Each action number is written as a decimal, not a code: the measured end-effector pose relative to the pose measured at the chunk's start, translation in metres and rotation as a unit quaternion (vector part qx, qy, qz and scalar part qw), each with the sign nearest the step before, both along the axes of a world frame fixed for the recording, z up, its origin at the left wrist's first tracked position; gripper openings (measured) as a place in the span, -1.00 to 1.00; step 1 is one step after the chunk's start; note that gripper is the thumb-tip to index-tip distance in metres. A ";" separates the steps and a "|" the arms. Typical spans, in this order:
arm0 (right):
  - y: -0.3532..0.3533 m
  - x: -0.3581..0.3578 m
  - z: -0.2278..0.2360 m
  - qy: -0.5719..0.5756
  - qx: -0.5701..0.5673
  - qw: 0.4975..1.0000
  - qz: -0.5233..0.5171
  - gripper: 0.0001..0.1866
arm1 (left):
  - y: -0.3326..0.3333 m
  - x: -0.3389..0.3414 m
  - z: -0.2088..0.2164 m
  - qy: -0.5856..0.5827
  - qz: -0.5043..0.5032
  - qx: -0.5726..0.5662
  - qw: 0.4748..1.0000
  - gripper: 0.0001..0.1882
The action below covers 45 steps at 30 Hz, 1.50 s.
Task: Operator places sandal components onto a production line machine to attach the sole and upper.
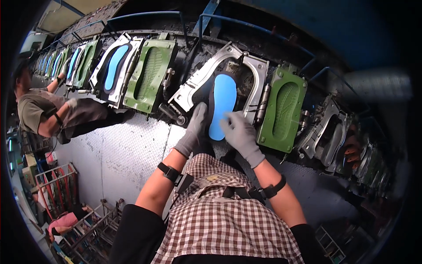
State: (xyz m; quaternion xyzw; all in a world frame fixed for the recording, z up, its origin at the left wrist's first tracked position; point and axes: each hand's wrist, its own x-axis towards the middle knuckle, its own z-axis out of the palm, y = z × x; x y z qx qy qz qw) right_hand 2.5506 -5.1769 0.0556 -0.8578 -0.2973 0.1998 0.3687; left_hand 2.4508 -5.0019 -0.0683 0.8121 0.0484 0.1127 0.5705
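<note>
In front of me a blue shoe insole (pixel 224 99) with a dark border lies on a foot-shaped form, between the two arms of an opened silver metal mould frame (pixel 259 74). My left hand (pixel 196 127), in a grey glove, has its fingers stretched out beside the insole's lower left edge. My right hand (pixel 240 133), also gloved in grey, is over the insole's lower right edge with fingers bent inward; whether anything small is between them is hidden. To the right, a green mould half (pixel 282 110) with a ribbed sole-shaped hollow is hinged to the frame.
More moulds line the bench: a silver one with a blue insole (pixel 116 66) and its green half (pixel 150 77) on the left, a dark silver one (pixel 327 132) on the right. A co-worker (pixel 52 108) works at the far left. Blue rails (pixel 255 27) run behind; metal racks (pixel 55 187) stand lower left.
</note>
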 end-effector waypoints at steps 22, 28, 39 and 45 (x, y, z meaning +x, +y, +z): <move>0.015 0.091 -0.044 -0.014 0.040 0.953 -0.300 -0.53 | -0.007 0.203 0.057 0.137 0.068 -0.479 0.864 0.04; -0.018 0.087 -0.021 0.213 0.130 0.941 -0.227 -0.54 | -0.011 0.173 0.055 0.209 0.096 -0.279 0.932 -0.37; -0.491 0.105 -0.042 0.015 0.209 0.571 -0.794 -0.79 | -0.161 0.154 0.133 -0.059 0.154 -0.041 0.986 -0.48; -0.508 0.161 -0.019 0.202 0.350 0.504 -0.763 -0.92 | -0.383 0.200 0.159 0.045 -0.115 -0.143 0.982 -0.41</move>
